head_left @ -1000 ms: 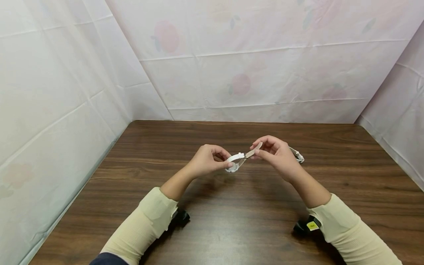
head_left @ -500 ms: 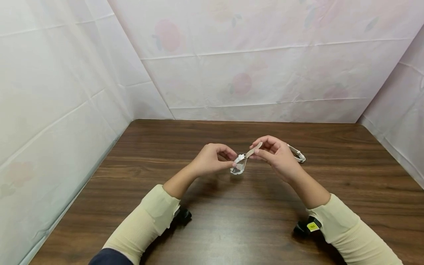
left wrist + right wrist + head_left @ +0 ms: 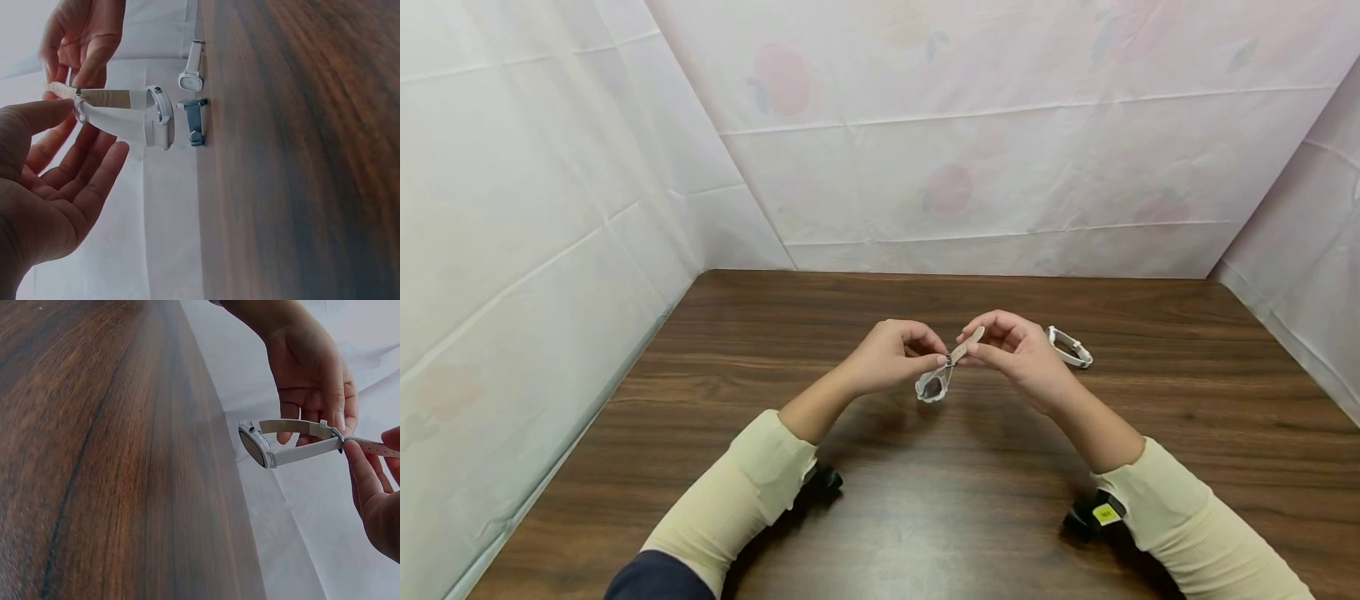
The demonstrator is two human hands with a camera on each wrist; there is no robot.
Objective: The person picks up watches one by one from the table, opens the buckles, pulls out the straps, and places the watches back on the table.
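Observation:
A white wristwatch hangs in a loop just above the wooden table. My left hand pinches the strap at its buckle with thumb and forefinger. My right hand pinches the free strap end that sticks out past the buckle. The watch face points down towards the table. A second white watch lies on the table just behind and to the right of my right hand.
Pale cloth with faint fruit prints walls in the table at the back and both sides. Black wrist camera mounts sit under both cream sleeves near the table's front.
My left hand has slid right along the strap to the buckle, closing the gap between the hands. The strap has drawn into a tighter loop, and the watch case now hangs lower.

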